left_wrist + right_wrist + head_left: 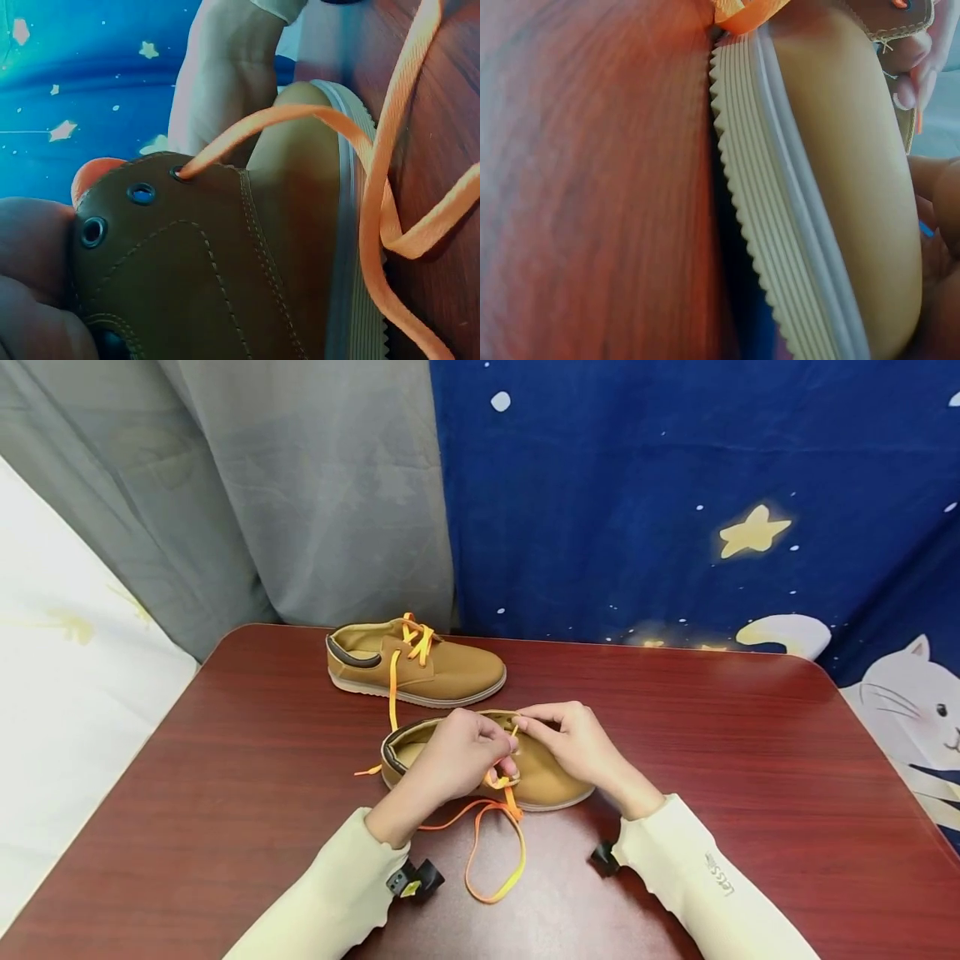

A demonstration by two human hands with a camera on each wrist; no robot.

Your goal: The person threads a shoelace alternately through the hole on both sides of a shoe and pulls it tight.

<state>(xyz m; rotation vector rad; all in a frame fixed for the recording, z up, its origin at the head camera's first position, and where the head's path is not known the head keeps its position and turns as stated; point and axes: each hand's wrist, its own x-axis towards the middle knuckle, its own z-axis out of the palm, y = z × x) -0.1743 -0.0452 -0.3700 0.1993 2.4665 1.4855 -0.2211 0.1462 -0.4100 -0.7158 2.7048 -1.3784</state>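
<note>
A tan shoe point(551, 781) lies on the table with its toe to the right. Between my two hands runs a short end of an orange-yellow shoelace point(515, 732). My left hand point(465, 752) pinches that lace above the shoe's opening, its lower fingers by the near eyelet flap point(169, 247). From the far side, my right hand point(581, 743) pinches the far eyelet flap with thumb and index finger; its fingertips meet the lace tip. In the left wrist view, lace passes through one eyelet point(180, 173), while two nearby eyelets show no lace.
Behind stands a second tan shoe point(465, 672) with yellow-orange laces, one hanging down its side. A loose lace loop point(495, 897) lies on the reddish-brown table point(712, 735) in front. Grey and blue curtains point(600, 485) hang beyond the table's back edge.
</note>
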